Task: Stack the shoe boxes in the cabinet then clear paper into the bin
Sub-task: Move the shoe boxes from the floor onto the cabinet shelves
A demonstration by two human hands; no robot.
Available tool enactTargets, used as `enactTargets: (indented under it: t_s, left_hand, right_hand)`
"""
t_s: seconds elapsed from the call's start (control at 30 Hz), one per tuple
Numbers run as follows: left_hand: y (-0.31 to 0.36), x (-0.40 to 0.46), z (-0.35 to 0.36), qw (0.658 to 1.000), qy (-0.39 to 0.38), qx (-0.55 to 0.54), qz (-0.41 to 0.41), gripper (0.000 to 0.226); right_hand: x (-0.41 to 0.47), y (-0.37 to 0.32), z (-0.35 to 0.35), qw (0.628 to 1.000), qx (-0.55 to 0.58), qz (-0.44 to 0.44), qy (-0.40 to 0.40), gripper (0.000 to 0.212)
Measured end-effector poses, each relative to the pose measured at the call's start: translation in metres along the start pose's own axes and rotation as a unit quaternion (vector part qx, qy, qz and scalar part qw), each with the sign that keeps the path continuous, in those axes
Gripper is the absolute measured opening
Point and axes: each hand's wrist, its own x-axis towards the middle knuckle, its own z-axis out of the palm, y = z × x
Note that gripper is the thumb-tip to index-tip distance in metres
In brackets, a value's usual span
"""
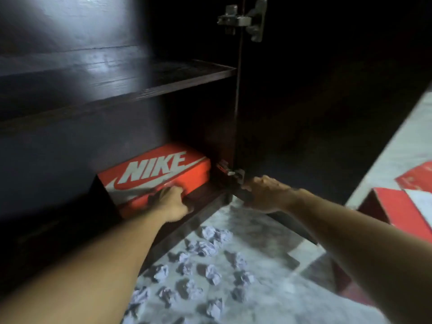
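Note:
An orange shoe box [161, 174] with a white logo lies flat on the bottom shelf of the dark cabinet [117, 78]. My left hand [171, 202] grips the box's near front edge, fingers curled over it. My right hand [264, 192] rests on the lower edge of the open cabinet door [292, 220], next to the lower hinge; its fingers are blurred. Several crumpled white paper balls [210, 272] lie scattered on the pale floor in front of the cabinet. A red shoe box [397, 206] sits on the floor at the right.
An upper shelf [163, 78] above the orange box holds nothing visible. A metal hinge [243, 19] shows at the top of the door frame. Another red box lid [418, 178] lies farther right on the floor.

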Motion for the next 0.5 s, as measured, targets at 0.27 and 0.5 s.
enactTargets:
  t_s: [0.27, 0.5]
  left_hand:
    - [0.165, -0.105, -0.011, 0.968, -0.157, 0.059, 0.185, 0.045]
    - [0.288, -0.225, 0.023, 0.913, -0.199, 0.109, 0.338, 0.05]
  right_hand:
    - [-0.191, 0.082, -0.038, 0.993, -0.001, 0.114, 0.011, 0.049]
    - [-0.375, 0.145, -0.024, 0.966, 0.054, 0.251, 0.034, 0.048]
